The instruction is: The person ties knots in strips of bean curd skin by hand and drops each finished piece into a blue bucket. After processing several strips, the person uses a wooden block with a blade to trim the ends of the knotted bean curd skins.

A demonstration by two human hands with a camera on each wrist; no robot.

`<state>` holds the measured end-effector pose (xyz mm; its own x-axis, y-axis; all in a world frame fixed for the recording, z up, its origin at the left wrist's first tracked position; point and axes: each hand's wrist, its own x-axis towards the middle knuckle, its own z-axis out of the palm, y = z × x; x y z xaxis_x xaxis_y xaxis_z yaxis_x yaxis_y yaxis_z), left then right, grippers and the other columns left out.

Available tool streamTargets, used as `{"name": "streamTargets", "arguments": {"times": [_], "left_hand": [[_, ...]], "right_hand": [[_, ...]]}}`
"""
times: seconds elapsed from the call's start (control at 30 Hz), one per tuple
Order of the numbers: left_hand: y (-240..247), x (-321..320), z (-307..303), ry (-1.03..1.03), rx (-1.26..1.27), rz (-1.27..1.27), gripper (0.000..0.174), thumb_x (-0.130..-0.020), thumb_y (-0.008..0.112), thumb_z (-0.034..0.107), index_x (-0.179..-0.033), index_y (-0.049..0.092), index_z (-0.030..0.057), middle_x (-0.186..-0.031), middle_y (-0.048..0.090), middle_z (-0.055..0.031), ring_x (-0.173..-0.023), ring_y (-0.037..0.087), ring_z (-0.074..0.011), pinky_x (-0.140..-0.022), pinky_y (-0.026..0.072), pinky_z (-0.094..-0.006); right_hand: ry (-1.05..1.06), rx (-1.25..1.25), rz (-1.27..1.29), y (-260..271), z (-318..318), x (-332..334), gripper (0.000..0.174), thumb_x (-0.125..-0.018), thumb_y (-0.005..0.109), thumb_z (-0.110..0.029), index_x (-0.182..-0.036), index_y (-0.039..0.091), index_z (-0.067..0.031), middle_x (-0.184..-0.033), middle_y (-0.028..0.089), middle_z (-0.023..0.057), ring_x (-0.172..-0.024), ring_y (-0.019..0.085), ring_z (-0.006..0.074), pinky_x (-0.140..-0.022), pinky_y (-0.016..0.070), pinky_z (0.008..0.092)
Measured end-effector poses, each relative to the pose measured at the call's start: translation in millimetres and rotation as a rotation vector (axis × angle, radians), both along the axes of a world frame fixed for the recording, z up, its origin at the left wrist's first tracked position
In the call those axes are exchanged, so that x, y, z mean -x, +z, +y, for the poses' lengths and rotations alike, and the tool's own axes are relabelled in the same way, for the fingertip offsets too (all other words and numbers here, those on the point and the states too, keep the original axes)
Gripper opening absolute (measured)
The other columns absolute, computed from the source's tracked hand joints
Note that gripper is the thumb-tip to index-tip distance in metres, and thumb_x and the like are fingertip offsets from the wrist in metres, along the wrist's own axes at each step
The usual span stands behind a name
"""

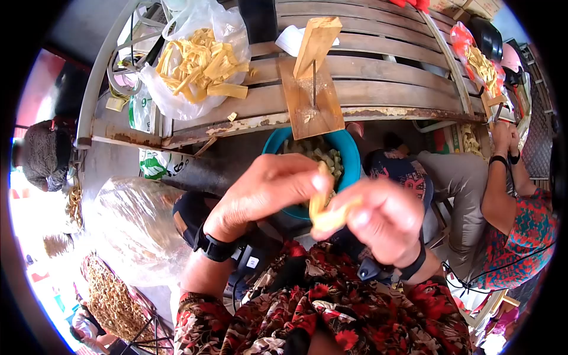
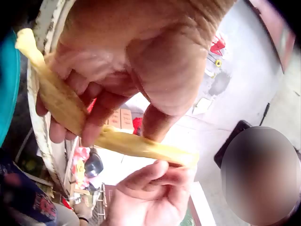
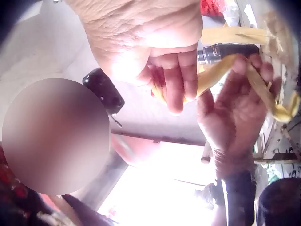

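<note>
A long, limp yellow strip (image 2: pixel 61 101) of what looks like plant material is stretched between my two hands. My left hand (image 1: pixel 269 186) pinches it between thumb and fingers, and one end hangs past those fingers in the left wrist view. My right hand (image 1: pixel 387 222) grips the other end with curled fingers, also seen in the right wrist view (image 3: pixel 146 42). Below the hands in the head view stands a teal basin (image 1: pixel 350 155) holding pale greenish pieces. A wooden board (image 1: pixel 290 89) with an upright block and thin metal rod sits at the bench edge above it.
On the slatted bench (image 1: pixel 378 74), a clear plastic bag (image 1: pixel 168 97) is heaped with yellow strips (image 1: pixel 201 59). A large filled clear bag (image 1: pixel 133 225) stands at left. At right another person (image 1: pixel 520 231) sits working beside a red bag (image 1: pixel 461 38) of strips.
</note>
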<state>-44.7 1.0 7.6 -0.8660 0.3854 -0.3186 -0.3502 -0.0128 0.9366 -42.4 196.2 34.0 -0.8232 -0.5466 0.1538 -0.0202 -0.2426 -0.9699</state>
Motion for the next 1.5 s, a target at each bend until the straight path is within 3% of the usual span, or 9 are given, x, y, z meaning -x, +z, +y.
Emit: {"name": "streamTargets", "arguments": {"times": [0.1, 0.2, 0.37, 0.67, 0.83, 1.03, 1.17, 1.33, 1.5], "left_hand": [[6.5, -5.7, 6.3, 0.003, 0.320, 0.294, 0.032, -0.070, 0.051, -0.005, -0.101, 0.058, -0.0026, -0.091, 0.060, -0.0061, -0.085, 0.055, -0.0117, -0.075, 0.0446, -0.0245], [-3.6, -13.2, 6.1, 0.152, 0.160, 0.228, 0.026, -0.072, 0.046, -0.010, -0.095, 0.055, -0.0015, -0.090, 0.061, -0.0061, -0.082, 0.058, -0.0123, -0.066, 0.0488, -0.0250], [3.0, -15.7, 16.5, 0.182, -0.384, -0.146, 0.032, -0.075, 0.060, -0.008, -0.104, 0.052, 0.0018, -0.088, 0.062, -0.0104, -0.073, 0.064, -0.0176, -0.053, 0.0536, -0.0226], [-22.1, -20.7, 27.6, 0.262, 0.187, 0.335, 0.026, -0.075, 0.063, -0.004, -0.100, 0.058, 0.0013, -0.082, 0.064, -0.0055, -0.074, 0.061, -0.0112, -0.063, 0.0496, -0.0244], [-30.4, -21.2, 19.1, 0.315, -0.512, -0.019, 0.032, -0.074, 0.059, -0.010, -0.103, 0.051, 0.0020, -0.087, 0.064, -0.0091, -0.079, 0.062, -0.0151, -0.069, 0.0477, -0.0231], [-11.3, -26.6, 27.6, 0.077, -0.630, -0.442, 0.029, -0.077, 0.056, 0.010, -0.100, 0.052, -0.0046, -0.074, 0.059, -0.0129, -0.053, 0.057, -0.0190, -0.054, 0.0474, -0.0247], [-33.5, -21.9, 21.6, -0.003, -0.589, -0.315, 0.023, -0.086, 0.059, 0.020, -0.097, 0.054, 0.0002, -0.068, 0.057, -0.0045, -0.048, 0.051, -0.0086, -0.043, 0.0379, -0.0189], [-9.9, -25.9, 31.6, 0.114, -0.052, -0.171, 0.023, -0.078, 0.071, 0.013, -0.093, 0.057, 0.0021, -0.068, 0.055, 0.0027, -0.052, 0.044, -0.0022, -0.045, 0.0327, -0.0179], [-14.6, -29.4, -9.3, 0.223, -0.287, -0.122, 0.015, -0.078, 0.068, 0.002, -0.092, 0.064, 0.0016, -0.084, 0.063, -0.0014, -0.074, 0.055, -0.0053, -0.068, 0.0437, -0.0182]], "right_hand": [[-0.115, -0.250, 0.181, -15.9, 6.5, -4.4, 0.015, -0.092, 0.051, -0.010, -0.088, 0.055, 0.0038, -0.075, 0.066, 0.0095, -0.065, 0.064, 0.0111, -0.060, 0.0507, 0.0229], [-0.239, -0.321, -0.110, -47.1, 5.2, 1.8, 0.019, -0.093, 0.052, -0.017, -0.085, 0.055, -0.0001, -0.069, 0.060, 0.0034, -0.058, 0.057, 0.0067, -0.050, 0.0451, 0.0194], [-0.119, -0.077, -0.317, -59.1, -5.4, 2.0, 0.019, -0.091, 0.055, -0.023, -0.090, 0.051, -0.0040, -0.070, 0.055, -0.0008, -0.052, 0.048, 0.0034, -0.045, 0.0381, 0.0170], [-0.248, -0.240, -0.046, -47.3, -2.2, -9.2, 0.044, -0.083, 0.060, -0.002, -0.123, 0.043, -0.0029, -0.094, 0.057, 0.0068, -0.056, 0.045, 0.0006, -0.049, 0.0379, 0.0141], [-0.020, 0.295, -0.756, -30.4, 9.1, -4.2, 0.043, -0.081, 0.054, 0.004, -0.123, 0.046, 0.0004, -0.092, 0.061, 0.0115, -0.039, 0.037, 0.0028, -0.038, 0.0332, 0.0184], [0.004, 0.093, -0.450, -34.5, 15.1, 2.9, 0.043, -0.084, 0.056, -0.001, -0.126, 0.044, -0.0016, -0.092, 0.062, 0.0060, -0.051, 0.044, 0.0006, -0.044, 0.0348, 0.0156], [-0.277, -0.278, 0.056, -40.6, 12.7, 2.3, 0.033, -0.087, 0.058, -0.007, -0.118, 0.048, -0.0027, -0.087, 0.059, 0.0014, -0.059, 0.043, 0.0000, -0.050, 0.0338, 0.0143], [-0.123, -0.405, -0.085, -37.2, 14.2, -1.6, 0.018, -0.089, 0.058, -0.016, -0.079, 0.054, -0.0019, -0.062, 0.052, -0.0030, -0.059, 0.044, 0.0010, -0.048, 0.0367, 0.0197], [0.011, -0.255, -0.349, -17.2, 34.3, -8.7, 0.021, -0.093, 0.052, -0.015, -0.078, 0.054, -0.0005, -0.064, 0.054, -0.0004, -0.055, 0.050, 0.0061, -0.047, 0.0393, 0.0208]]}}
